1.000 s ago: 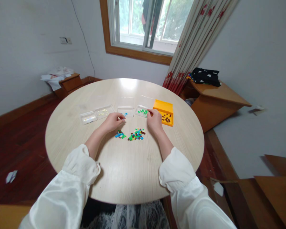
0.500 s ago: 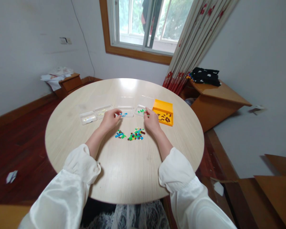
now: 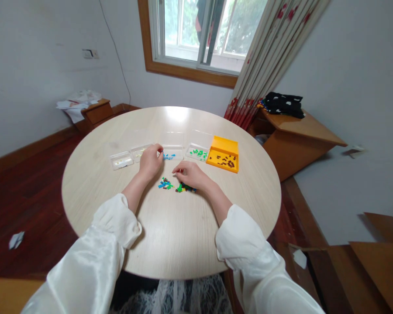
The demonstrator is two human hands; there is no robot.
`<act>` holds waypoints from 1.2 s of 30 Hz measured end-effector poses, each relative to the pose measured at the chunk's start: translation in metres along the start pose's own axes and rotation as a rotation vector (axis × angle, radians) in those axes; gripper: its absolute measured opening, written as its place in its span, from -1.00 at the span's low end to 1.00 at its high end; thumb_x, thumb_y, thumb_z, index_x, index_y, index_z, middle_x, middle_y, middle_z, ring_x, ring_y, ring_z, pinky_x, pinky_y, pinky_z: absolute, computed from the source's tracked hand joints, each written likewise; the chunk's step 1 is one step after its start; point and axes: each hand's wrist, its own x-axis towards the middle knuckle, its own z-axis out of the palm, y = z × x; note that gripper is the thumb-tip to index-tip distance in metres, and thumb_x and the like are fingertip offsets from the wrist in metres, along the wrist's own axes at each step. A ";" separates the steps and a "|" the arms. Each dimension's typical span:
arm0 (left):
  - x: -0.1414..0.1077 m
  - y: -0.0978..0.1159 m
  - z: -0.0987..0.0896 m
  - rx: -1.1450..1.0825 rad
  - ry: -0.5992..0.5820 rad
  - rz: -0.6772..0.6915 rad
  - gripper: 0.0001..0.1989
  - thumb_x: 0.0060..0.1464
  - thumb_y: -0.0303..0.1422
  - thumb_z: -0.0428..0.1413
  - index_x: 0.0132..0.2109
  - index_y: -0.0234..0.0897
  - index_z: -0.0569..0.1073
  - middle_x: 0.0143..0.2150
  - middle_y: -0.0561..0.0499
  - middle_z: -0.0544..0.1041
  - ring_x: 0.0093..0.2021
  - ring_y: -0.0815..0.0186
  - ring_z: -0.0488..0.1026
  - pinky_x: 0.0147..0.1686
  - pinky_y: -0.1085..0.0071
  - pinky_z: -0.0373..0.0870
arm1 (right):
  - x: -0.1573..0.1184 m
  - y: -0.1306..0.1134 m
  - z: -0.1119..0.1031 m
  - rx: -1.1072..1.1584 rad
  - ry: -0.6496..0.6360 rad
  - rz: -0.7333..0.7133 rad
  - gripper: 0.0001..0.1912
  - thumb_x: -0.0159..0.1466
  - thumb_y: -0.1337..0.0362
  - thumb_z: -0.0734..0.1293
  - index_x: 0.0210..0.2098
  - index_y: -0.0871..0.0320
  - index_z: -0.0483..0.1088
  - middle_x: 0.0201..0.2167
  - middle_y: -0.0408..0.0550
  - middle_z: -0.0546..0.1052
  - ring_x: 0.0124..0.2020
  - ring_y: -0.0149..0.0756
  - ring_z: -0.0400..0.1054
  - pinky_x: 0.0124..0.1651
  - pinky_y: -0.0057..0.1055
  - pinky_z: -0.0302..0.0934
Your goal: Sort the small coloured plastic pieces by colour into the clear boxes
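Note:
Small coloured toy bricks lie in two loose piles on the table: the left pile [image 3: 165, 183] mixes blue, green and brown, and the right pile [image 3: 182, 188] is partly covered by my right hand [image 3: 190, 173]. That hand hovers with thumb and forefinger slightly apart, pointing left. My left hand [image 3: 151, 161] is at the near left side of the clear box with blue bricks [image 3: 178, 152], fingers pinched; whatever is between them is too small to make out. Green bricks lie in another clear box [image 3: 191, 156], and brown ones in the yellow box [image 3: 211, 161].
Two more clear boxes stand at the left, one [image 3: 116, 165] with whitish and yellow pieces, the other [image 3: 136, 152] partly behind my left hand. All rest on a round wooden table [image 3: 170, 244]. A curtain [image 3: 265, 56] and a wooden cabinet [image 3: 301, 139] stand beyond it at right.
My right hand has moved from the green-brick box left and nearer to me, over the right pile. My left hand has shifted slightly left and back from the blue bricks.

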 end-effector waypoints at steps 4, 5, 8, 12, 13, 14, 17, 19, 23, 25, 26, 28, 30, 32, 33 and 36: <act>0.001 0.001 -0.001 0.035 -0.009 -0.010 -0.84 0.04 -0.41 -0.04 -0.29 -0.28 0.43 -0.24 -0.13 0.53 -0.18 0.15 0.41 -0.13 0.29 0.27 | -0.002 -0.010 0.005 -0.001 -0.090 -0.101 -0.80 0.11 0.53 0.28 -0.35 0.24 0.52 -0.41 -0.09 0.46 -0.37 -0.44 0.30 -0.21 -0.45 0.22; 0.001 0.000 -0.001 0.042 -0.012 -0.016 -0.84 0.04 -0.41 -0.04 -0.29 -0.28 0.44 -0.24 -0.14 0.53 -0.18 0.14 0.42 -0.13 0.29 0.27 | -0.002 -0.012 0.005 0.002 -0.106 -0.116 -0.80 0.12 0.52 0.28 -0.34 0.24 0.52 -0.41 -0.09 0.46 -0.37 -0.44 0.30 -0.21 -0.45 0.22; 0.001 -0.001 0.000 0.049 -0.013 -0.020 -0.83 0.05 -0.40 -0.04 -0.30 -0.27 0.44 -0.23 -0.14 0.54 -0.18 0.13 0.42 -0.13 0.27 0.28 | -0.004 -0.017 0.006 0.015 -0.135 -0.137 -0.78 0.14 0.53 0.27 -0.32 0.21 0.53 -0.39 -0.10 0.45 -0.36 -0.44 0.30 -0.21 -0.46 0.22; 0.002 -0.002 0.001 0.045 -0.030 -0.012 -0.82 0.04 -0.41 -0.04 -0.30 -0.27 0.46 -0.22 -0.14 0.54 -0.16 0.12 0.43 -0.10 0.26 0.28 | -0.005 -0.021 0.009 0.004 -0.188 -0.156 -0.81 0.14 0.50 0.31 -0.31 0.19 0.53 -0.40 -0.09 0.45 -0.35 -0.42 0.29 -0.19 -0.43 0.20; 0.002 -0.003 0.002 0.043 -0.033 -0.013 -0.82 0.04 -0.41 -0.04 -0.30 -0.27 0.47 -0.22 -0.14 0.55 -0.16 0.12 0.43 -0.09 0.25 0.28 | -0.005 -0.022 0.010 -0.002 -0.202 -0.161 -0.83 0.15 0.48 0.32 -0.31 0.19 0.53 -0.41 -0.09 0.45 -0.35 -0.41 0.29 -0.20 -0.43 0.20; 0.003 -0.003 0.003 0.041 -0.034 -0.015 -0.81 0.04 -0.41 -0.04 -0.29 -0.28 0.47 -0.21 -0.15 0.55 -0.15 0.11 0.43 -0.09 0.25 0.28 | -0.005 -0.022 0.011 -0.007 -0.208 -0.164 -0.85 0.15 0.46 0.33 -0.31 0.20 0.53 -0.41 -0.09 0.45 -0.36 -0.41 0.28 -0.21 -0.43 0.19; 0.003 -0.005 0.005 0.028 -0.043 -0.014 -0.79 0.05 -0.41 -0.04 -0.26 -0.28 0.49 -0.20 -0.16 0.55 -0.13 0.10 0.43 -0.06 0.23 0.27 | -0.004 -0.020 0.014 -0.017 -0.203 -0.169 -0.87 0.15 0.43 0.35 -0.31 0.18 0.53 -0.43 -0.10 0.44 -0.36 -0.40 0.27 -0.22 -0.43 0.17; 0.004 -0.007 0.006 0.021 -0.049 -0.010 -0.78 0.05 -0.42 -0.04 -0.24 -0.29 0.50 -0.18 -0.16 0.55 -0.12 0.10 0.43 -0.05 0.23 0.27 | -0.004 -0.019 0.015 -0.025 -0.204 -0.172 -0.87 0.14 0.43 0.36 -0.32 0.18 0.53 -0.43 -0.11 0.44 -0.36 -0.40 0.26 -0.21 -0.44 0.17; 0.004 -0.007 0.007 0.021 -0.049 -0.001 -0.77 0.05 -0.42 -0.03 -0.23 -0.30 0.50 -0.16 -0.16 0.55 -0.11 0.11 0.43 -0.04 0.23 0.27 | -0.003 -0.019 0.015 -0.042 -0.219 -0.174 -0.88 0.12 0.47 0.35 -0.37 0.20 0.52 -0.45 -0.12 0.43 -0.36 -0.41 0.25 -0.21 -0.46 0.16; 0.004 -0.007 0.007 0.019 -0.050 0.004 -0.77 0.04 -0.42 -0.03 -0.23 -0.30 0.50 -0.17 -0.16 0.55 -0.11 0.12 0.43 -0.03 0.23 0.28 | -0.003 -0.019 0.015 -0.049 -0.221 -0.171 -0.87 0.13 0.48 0.33 -0.39 0.21 0.52 -0.46 -0.12 0.42 -0.36 -0.42 0.25 -0.22 -0.46 0.16; 0.003 -0.006 0.007 0.016 -0.050 0.007 -0.78 0.04 -0.42 -0.03 -0.24 -0.29 0.50 -0.18 -0.15 0.55 -0.12 0.12 0.43 -0.03 0.23 0.28 | -0.003 -0.019 0.015 -0.053 -0.223 -0.167 -0.88 0.14 0.47 0.33 -0.39 0.21 0.52 -0.46 -0.12 0.42 -0.36 -0.42 0.24 -0.22 -0.46 0.16; 0.003 -0.005 0.006 0.010 -0.051 0.009 -0.79 0.04 -0.41 -0.03 -0.25 -0.29 0.50 -0.19 -0.15 0.55 -0.12 0.12 0.42 -0.04 0.23 0.28 | -0.003 -0.020 0.014 -0.059 -0.226 -0.160 -0.88 0.16 0.46 0.33 -0.40 0.20 0.52 -0.47 -0.13 0.41 -0.36 -0.42 0.24 -0.22 -0.46 0.15; 0.002 -0.005 0.006 0.004 -0.053 0.012 -0.79 0.05 -0.40 -0.03 -0.27 -0.29 0.49 -0.20 -0.15 0.55 -0.13 0.13 0.42 -0.04 0.23 0.28 | -0.003 -0.020 0.014 -0.063 -0.228 -0.158 -0.88 0.17 0.45 0.32 -0.40 0.20 0.51 -0.47 -0.12 0.42 -0.36 -0.42 0.25 -0.21 -0.46 0.15; 0.002 -0.004 0.006 -0.003 -0.048 0.017 -0.80 0.05 -0.40 -0.03 -0.28 -0.30 0.49 -0.21 -0.15 0.54 -0.13 0.13 0.41 -0.04 0.23 0.27 | -0.003 -0.021 0.013 -0.054 -0.216 -0.155 -0.88 0.18 0.45 0.31 -0.41 0.21 0.50 -0.46 -0.12 0.42 -0.36 -0.42 0.25 -0.20 -0.46 0.15; 0.001 -0.004 0.006 -0.009 -0.043 0.022 -0.80 0.05 -0.39 -0.03 -0.28 -0.30 0.49 -0.21 -0.15 0.53 -0.13 0.14 0.41 -0.04 0.24 0.27 | -0.003 -0.021 0.013 -0.044 -0.206 -0.150 -0.88 0.19 0.45 0.31 -0.41 0.21 0.50 -0.46 -0.12 0.42 -0.36 -0.42 0.25 -0.20 -0.46 0.15; 0.000 -0.004 0.005 -0.035 -0.024 0.029 -0.80 0.06 -0.37 -0.03 -0.29 -0.29 0.48 -0.23 -0.13 0.52 -0.14 0.16 0.40 -0.05 0.25 0.27 | -0.004 -0.021 0.012 -0.009 -0.152 -0.100 -0.90 0.19 0.44 0.32 -0.41 0.22 0.48 -0.45 -0.13 0.43 -0.38 -0.44 0.26 -0.23 -0.47 0.15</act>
